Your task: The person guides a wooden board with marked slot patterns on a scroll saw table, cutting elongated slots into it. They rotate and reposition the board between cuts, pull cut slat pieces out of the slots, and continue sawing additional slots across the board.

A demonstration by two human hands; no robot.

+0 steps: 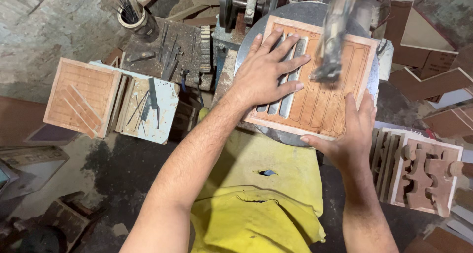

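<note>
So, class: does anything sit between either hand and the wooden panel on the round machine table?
No. The left hand lies flat on the wooden panel; the right hand grips its near corner. The blurred saw arm hangs between them.

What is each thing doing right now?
Left hand: flat on the board, fingers spread.
Right hand: gripping the board's near edge.
Wooden board: flat on the round table, slots partly cut.
Round metal table: under the board.
Cutout panel: lying aside, untouched.
</note>
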